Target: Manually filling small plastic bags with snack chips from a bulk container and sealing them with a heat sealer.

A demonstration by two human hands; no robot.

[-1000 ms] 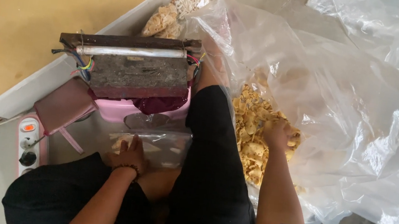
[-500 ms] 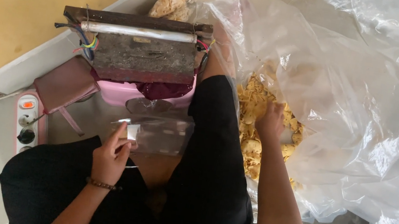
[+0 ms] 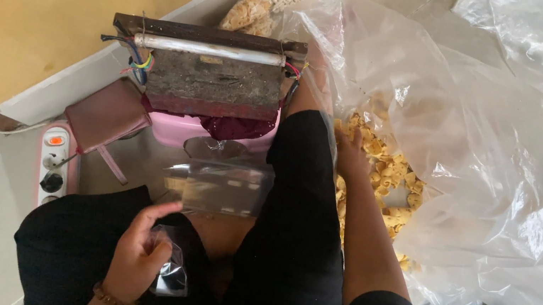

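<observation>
soft daylight fills the scene, bright and even; shiny white glare sits on the big clear plastic bag (image 3: 498, 172). shadows are faint; the left hand (image 3: 138, 254) looks a little blurry.

Landmark: sealing machine (image 3: 214, 79), sitting on a stool (image 3: 178, 129). Power strip (image 3: 55, 168) to its left on the floor. Packed bags (image 3: 265, 4) behind it. Large bag (image 3: 497, 179) holding crackers (image 3: 383, 173) to its right. Stack of small bags (image 3: 219, 188) before it.

Left hand (image 3: 141, 248) grips a small clear plastic bag (image 3: 169, 270) at seven o'clock, over the lap. Right hand (image 3: 350, 153) rests in yellow chips (image 3: 389, 181) inside the large clear bag (image 3: 498, 172) at two o'clock. Sealing device (image 3: 215, 72) stands at twelve o'clock.
</observation>
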